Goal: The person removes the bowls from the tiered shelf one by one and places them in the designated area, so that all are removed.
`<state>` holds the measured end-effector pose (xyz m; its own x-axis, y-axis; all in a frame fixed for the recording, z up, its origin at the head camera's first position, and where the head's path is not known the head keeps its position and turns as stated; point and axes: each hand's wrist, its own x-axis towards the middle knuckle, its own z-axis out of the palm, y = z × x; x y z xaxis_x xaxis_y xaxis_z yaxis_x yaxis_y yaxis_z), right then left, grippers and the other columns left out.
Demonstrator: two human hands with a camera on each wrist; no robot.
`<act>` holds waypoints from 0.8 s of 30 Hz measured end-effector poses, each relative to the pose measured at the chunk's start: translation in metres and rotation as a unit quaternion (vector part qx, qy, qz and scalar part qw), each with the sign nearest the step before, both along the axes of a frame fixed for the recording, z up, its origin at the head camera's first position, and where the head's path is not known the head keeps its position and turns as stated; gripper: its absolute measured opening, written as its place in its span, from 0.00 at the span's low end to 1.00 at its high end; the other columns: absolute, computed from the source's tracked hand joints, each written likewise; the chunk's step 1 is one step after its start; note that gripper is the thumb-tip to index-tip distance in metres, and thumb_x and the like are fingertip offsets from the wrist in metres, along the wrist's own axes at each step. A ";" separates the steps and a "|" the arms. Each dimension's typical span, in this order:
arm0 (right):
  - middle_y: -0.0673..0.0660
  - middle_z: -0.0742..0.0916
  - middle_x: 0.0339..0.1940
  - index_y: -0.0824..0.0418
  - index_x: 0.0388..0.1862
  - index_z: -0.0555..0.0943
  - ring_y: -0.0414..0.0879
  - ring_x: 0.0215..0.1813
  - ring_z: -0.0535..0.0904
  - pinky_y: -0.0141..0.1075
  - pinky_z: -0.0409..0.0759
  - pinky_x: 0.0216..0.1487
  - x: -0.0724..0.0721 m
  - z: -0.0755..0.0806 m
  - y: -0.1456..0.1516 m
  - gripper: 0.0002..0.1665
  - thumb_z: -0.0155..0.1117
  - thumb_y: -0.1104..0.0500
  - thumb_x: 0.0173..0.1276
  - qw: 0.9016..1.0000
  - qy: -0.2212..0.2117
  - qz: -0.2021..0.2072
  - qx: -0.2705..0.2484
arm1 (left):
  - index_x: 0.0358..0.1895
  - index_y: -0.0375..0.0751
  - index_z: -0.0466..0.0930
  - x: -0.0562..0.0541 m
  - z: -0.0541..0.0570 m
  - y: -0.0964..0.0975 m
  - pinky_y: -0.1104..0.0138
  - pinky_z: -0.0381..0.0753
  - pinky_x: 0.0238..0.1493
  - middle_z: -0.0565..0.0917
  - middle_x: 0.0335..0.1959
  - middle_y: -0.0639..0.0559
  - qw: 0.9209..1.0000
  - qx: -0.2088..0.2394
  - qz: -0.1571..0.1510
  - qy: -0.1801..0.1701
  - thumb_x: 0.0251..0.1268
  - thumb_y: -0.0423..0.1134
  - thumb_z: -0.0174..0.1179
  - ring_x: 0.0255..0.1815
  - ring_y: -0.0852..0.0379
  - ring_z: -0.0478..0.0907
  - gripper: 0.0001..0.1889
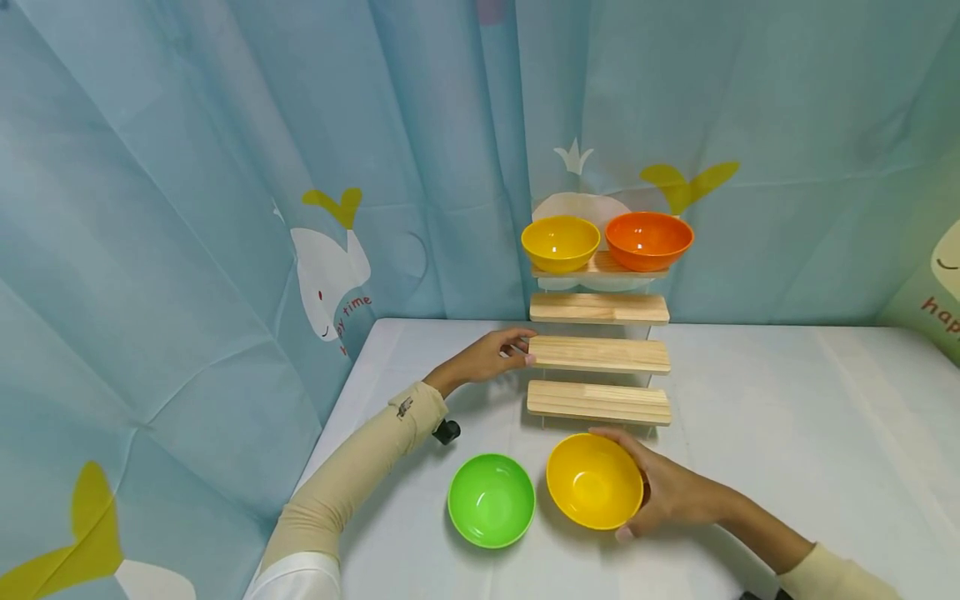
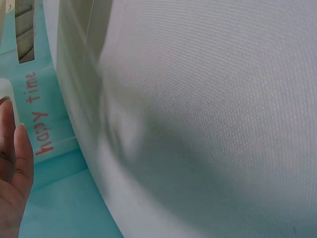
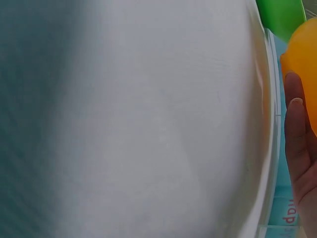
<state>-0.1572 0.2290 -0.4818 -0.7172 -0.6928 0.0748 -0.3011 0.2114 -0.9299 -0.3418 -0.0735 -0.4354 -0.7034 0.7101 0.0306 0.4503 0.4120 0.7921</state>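
Note:
My right hand [image 1: 671, 492] grips a yellow bowl [image 1: 592, 483] by its right side, thumb near the front and fingers around the back. The bowl tilts, its inside showing toward me. In the right wrist view, the fingers [image 3: 296, 134] lie along the outer wall of that yellow bowl [image 3: 304, 64]. Just left of it, a green bowl [image 1: 491, 502] sits upright on the table. My left hand [image 1: 491, 354] holds the left end of a tiered rack with wooden steps [image 1: 600, 354], thumb and fingers bent at the second step from the bottom.
On the rack's top step stand another yellow bowl [image 1: 561, 243] and an orange bowl [image 1: 649, 242], side by side. The white-covered table [image 1: 780, 433] reaches back to a light blue curtain [image 1: 450, 150] printed with whales, which also hangs along the left.

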 end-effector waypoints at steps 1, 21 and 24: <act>0.67 0.70 0.69 0.58 0.80 0.50 0.43 0.64 0.75 0.34 0.79 0.56 0.001 0.000 0.000 0.67 0.82 0.65 0.48 1.000 -0.004 0.006 -0.003 | 0.74 0.41 0.67 0.000 0.000 0.000 0.64 0.77 0.63 0.77 0.63 0.42 1.000 -0.001 0.001 -0.001 0.76 0.42 0.58 0.62 0.50 0.75 0.27; 0.58 0.71 0.73 0.57 0.81 0.49 0.47 0.68 0.73 0.33 0.76 0.63 0.003 -0.003 -0.004 0.66 0.80 0.64 0.50 0.997 -0.053 0.047 0.026 | 0.74 0.42 0.66 0.000 0.000 0.000 0.63 0.77 0.62 0.77 0.63 0.43 1.000 -0.004 0.004 -0.009 0.76 0.43 0.59 0.62 0.50 0.76 0.28; 0.55 0.71 0.73 0.56 0.81 0.49 0.46 0.68 0.73 0.33 0.74 0.64 0.004 -0.001 -0.005 0.66 0.81 0.62 0.50 0.996 -0.063 0.045 0.042 | 0.74 0.42 0.67 0.000 0.000 0.000 0.62 0.77 0.62 0.77 0.63 0.42 1.000 -0.004 0.004 -0.010 0.76 0.43 0.58 0.62 0.49 0.76 0.28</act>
